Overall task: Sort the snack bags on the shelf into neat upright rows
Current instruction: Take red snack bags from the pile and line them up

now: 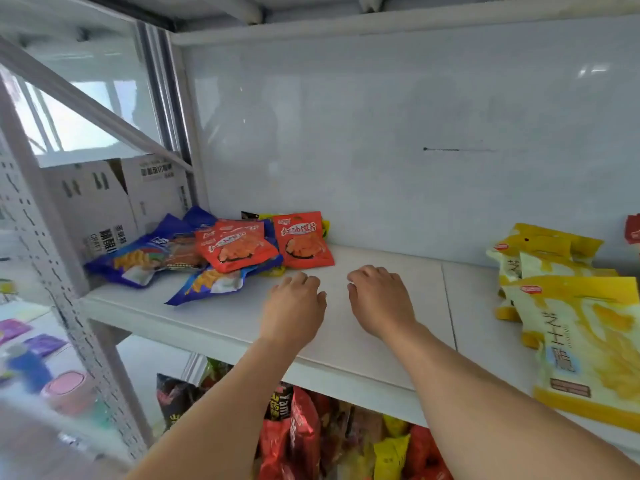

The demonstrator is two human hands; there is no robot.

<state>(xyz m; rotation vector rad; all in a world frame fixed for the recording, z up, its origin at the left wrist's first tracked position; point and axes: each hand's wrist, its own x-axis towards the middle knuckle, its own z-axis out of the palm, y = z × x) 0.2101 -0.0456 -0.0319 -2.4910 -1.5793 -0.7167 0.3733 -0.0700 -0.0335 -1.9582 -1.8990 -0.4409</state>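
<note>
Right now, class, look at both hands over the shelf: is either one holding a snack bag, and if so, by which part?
Nothing is held. The left hand and the right hand hover, fingers loosely curled, over bare shelf, apart from the red bags and the yellow bags.

The pile of snack bags at the back left hides some of its own bags. A yellow bag point(325, 228) peeks out from behind the standing red bag point(304, 239), and only its edge shows. A dark bag point(250, 215) shows just a corner. The blue bags point(138, 258) lie partly under the flat red bag point(235, 247).

The fingers point(300, 278) of the left hand point(294, 306) curl down, so their tips are hidden. It is the same with the right hand point(379, 297).

At the far right, a red pack point(633, 229) is cut off by the edge. The big yellow bag point(588, 341) is cut off too.

The things at the lower left point(62, 389) are too blurry to name. The bags below the shelf point(346, 441) are partly hidden by the arms.
</note>
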